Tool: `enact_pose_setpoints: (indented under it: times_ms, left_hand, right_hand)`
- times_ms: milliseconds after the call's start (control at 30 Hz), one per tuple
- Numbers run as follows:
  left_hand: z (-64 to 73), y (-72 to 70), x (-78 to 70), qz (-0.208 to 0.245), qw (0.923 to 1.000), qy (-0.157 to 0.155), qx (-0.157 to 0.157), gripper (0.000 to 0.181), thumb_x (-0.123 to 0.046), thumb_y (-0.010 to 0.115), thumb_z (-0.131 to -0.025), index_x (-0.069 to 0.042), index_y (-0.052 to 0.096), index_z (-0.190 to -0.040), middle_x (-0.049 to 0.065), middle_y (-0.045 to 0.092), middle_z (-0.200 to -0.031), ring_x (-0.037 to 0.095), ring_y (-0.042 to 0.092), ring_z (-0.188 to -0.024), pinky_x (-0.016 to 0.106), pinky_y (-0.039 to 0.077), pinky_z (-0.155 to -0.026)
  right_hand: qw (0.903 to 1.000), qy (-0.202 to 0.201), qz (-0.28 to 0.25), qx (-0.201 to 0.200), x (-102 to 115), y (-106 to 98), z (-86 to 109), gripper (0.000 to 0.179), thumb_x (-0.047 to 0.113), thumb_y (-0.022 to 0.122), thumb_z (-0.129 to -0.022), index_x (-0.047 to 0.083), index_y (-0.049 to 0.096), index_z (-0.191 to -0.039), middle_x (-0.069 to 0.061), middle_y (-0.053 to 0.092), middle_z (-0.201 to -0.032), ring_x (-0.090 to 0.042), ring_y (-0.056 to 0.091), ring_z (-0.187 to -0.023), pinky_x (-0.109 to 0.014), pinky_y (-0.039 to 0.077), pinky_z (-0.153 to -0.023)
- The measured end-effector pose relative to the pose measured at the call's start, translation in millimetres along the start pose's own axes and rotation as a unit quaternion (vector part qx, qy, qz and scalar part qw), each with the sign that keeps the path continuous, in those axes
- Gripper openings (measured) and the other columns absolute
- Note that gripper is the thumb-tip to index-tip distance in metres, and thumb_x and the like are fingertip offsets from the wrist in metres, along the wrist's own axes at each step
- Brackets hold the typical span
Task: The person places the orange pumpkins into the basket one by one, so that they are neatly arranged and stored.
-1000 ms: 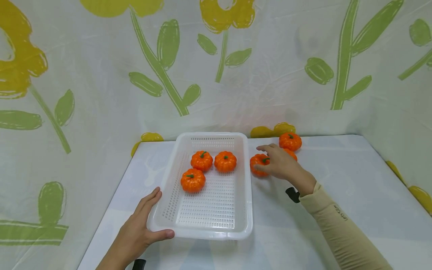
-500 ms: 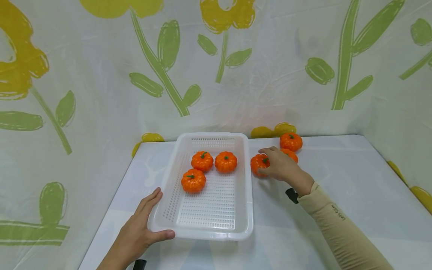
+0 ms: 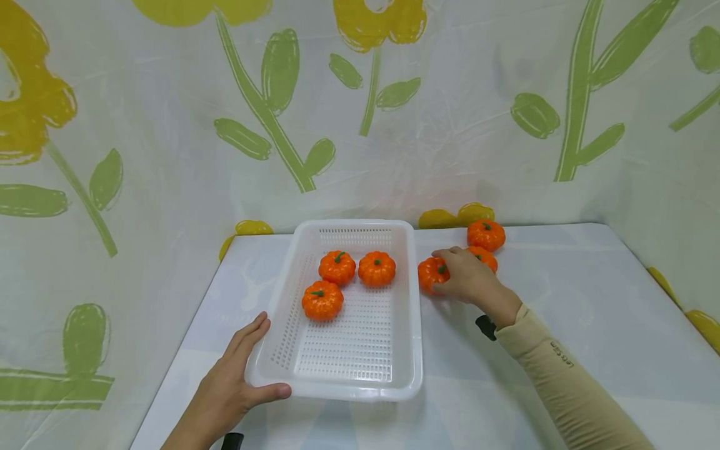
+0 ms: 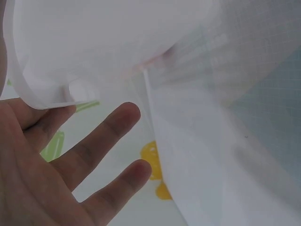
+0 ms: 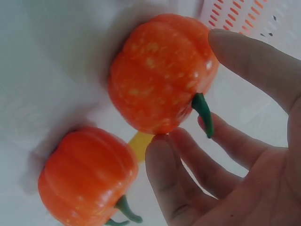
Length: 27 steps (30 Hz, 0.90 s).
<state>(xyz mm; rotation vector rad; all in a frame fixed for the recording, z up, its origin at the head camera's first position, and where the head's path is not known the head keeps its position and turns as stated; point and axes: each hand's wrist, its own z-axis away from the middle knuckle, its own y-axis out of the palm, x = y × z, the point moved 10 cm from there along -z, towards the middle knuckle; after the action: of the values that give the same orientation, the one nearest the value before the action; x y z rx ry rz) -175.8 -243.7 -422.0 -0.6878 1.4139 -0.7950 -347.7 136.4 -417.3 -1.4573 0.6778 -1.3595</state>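
Three small orange pumpkins with green stems, one of them (image 3: 322, 301) nearest the front, lie in a white perforated plastic basket (image 3: 406, 350). My left hand (image 3: 227, 381) holds the basket's front left corner, its thumb on the front rim. In the left wrist view, two fingers of that hand reach under the rim, and two others extend straight beside it. To the right of the basket, my right hand (image 3: 469, 278) grips another pumpkin (image 5: 164, 73) between thumb and fingers. That pumpkin still rests on the table.
Behind the right hand are two more pumpkins, a partly hidden one (image 3: 485, 257) and a farther one (image 3: 486, 235) near the table's back edge. The pale table (image 3: 540, 300) backs onto a flower-printed curtain (image 3: 450, 137).
My right hand has lowered slightly, and its thumb and fingers have come in around the pumpkin beside the basket. The left hand and basket stay put.
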Motion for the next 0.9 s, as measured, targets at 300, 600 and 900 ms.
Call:
enact_pose_setpoints:
  times_ms: [300,600,900]
  left_hand:
    - [-0.3,-0.1,-0.3,-0.005,1.0000,-0.001,-0.001,0.125,-0.076,0.079,-0.061,-0.027,0.025,-0.162,-0.007,0.019,-0.167,0.033,0.037,-0.143,0.063,0.044,-0.103]
    - [0.3,0.3,0.4,-0.001,1.0000,0.004,-0.003,0.124,-0.076,0.079,-0.062,-0.029,0.025,-0.162,-0.009,0.019,-0.167,0.032,0.038,-0.143,0.063,0.044,-0.102]
    - [0.9,-0.2,0.3,0.000,0.9999,0.011,-0.007,0.123,-0.076,0.079,-0.061,-0.029,0.025,-0.162,-0.010,0.019,-0.167,0.032,0.037,-0.144,0.064,0.044,-0.102]
  right_hand:
    - [1.0000,0.004,0.008,0.000,-2.0,4.0,4.2,0.070,0.030,0.082,-0.084,0.004,0.054,-0.143,-0.025,0.052,-0.138,-0.043,0.047,-0.125,-0.062,0.044,-0.103]
    - [1.0000,0.003,0.008,-0.002,-2.1,7.7,4.5,0.072,0.033,0.083,-0.083,0.005,0.054,-0.143,-0.023,0.052,-0.138,-0.040,0.051,-0.122,-0.062,0.046,-0.101]
    - [1.0000,0.002,0.004,-0.008,-4.5,8.9,5.2,0.072,0.036,0.082,-0.083,0.006,0.054,-0.143,-0.022,0.052,-0.137,-0.039,0.054,-0.119,-0.061,0.047,-0.100]
